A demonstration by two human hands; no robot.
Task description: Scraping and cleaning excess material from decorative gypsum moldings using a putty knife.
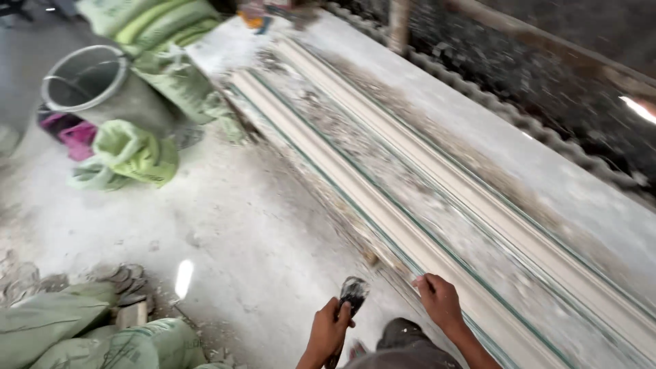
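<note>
Left hand [329, 328] gripping a dark scraper [353, 292]; right hand [439, 299] pressing, fingers curled, on the long moulding [383, 205]. Plaster debris is lying along the table [547, 171].

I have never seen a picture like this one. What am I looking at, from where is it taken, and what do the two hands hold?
There is no machine here. A person wears a camera on the head, so you look down at that person's own two bare hands. The left hand has its grip closed around a small dark tool; the blur hides what kind. The right hand rests its fingers on the edge of a long pale moulded strip, which lies on a dusty white bench. On the floor to the left stand a grey bucket and several green sacks.
</note>
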